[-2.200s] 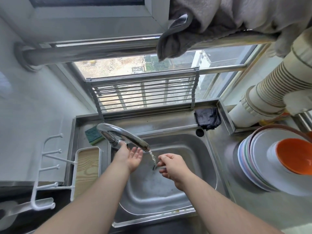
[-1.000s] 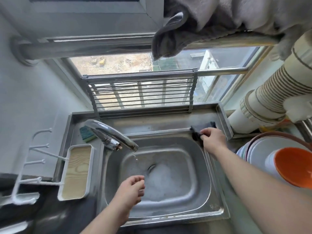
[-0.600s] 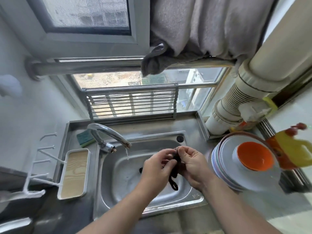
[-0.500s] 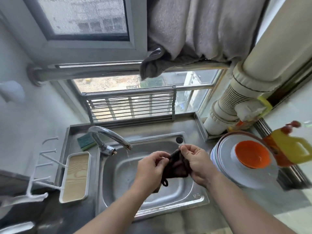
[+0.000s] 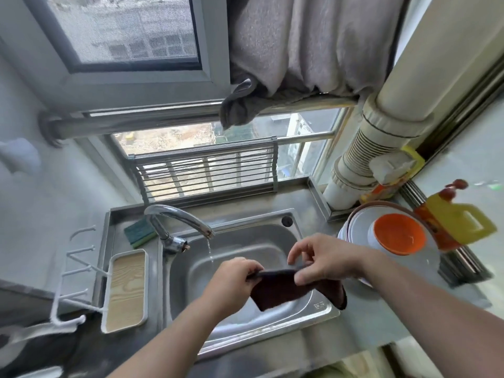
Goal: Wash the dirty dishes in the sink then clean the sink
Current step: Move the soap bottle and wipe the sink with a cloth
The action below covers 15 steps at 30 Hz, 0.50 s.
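Over the steel sink (image 5: 275,241) I hold a dark cloth (image 5: 283,289) stretched between both hands. My left hand (image 5: 231,279) pinches its left top corner; my right hand (image 5: 321,259) grips the right top edge, with some fingers lifted. The cloth hangs down over the sink's front right part. A thin trickle of water falls from the chrome faucet (image 5: 177,216) into the basin. To the right stands a stack of washed plates (image 5: 360,225) with an orange bowl (image 5: 399,233) on top.
A green sponge (image 5: 139,231) lies behind the faucet. A white tray with a wooden bottom (image 5: 126,290) and a white hook rack (image 5: 79,271) sit left. A yellow detergent bottle (image 5: 458,225) stands right of the plates. A metal rack (image 5: 207,170) leans on the window.
My right hand took the dark cloth from the sink's back right corner and brought it over the basin. Both hands have since spread it open. The view tilted up.
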Each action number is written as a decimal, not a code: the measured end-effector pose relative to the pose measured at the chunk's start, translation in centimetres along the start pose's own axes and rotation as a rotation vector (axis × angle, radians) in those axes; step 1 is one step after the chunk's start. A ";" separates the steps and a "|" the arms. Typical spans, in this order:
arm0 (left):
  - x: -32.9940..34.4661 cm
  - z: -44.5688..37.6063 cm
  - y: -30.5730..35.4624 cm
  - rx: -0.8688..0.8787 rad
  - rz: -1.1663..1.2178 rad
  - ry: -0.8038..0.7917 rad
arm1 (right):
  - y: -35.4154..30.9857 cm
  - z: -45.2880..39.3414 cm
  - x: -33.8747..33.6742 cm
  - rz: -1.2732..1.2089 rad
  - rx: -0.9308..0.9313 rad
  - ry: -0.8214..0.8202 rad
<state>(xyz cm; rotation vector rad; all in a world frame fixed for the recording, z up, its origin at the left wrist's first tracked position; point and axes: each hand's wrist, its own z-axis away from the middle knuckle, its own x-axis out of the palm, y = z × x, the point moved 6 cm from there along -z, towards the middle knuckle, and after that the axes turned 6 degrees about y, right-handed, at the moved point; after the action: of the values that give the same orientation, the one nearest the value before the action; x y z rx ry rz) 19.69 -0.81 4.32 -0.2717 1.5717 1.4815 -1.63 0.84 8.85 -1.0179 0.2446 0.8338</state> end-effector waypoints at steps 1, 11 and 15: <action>0.3 0.2 -0.7 -0.034 0.000 -0.008 | 0.2 0.1 0.3 0.075 0.018 -0.028; 0.9 -0.2 2.3 -0.263 0.817 -0.062 | 4.0 0.1 -1.8 0.311 0.051 0.336; 1.4 -0.8 7.2 -0.174 1.010 -0.267 | 5.7 1.6 -2.4 0.138 0.193 0.774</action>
<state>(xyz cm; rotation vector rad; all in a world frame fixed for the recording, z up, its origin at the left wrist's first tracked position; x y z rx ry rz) 13.53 0.88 7.97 0.7084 1.4003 2.2881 -7.62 2.47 7.27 -1.1107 1.0430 0.4900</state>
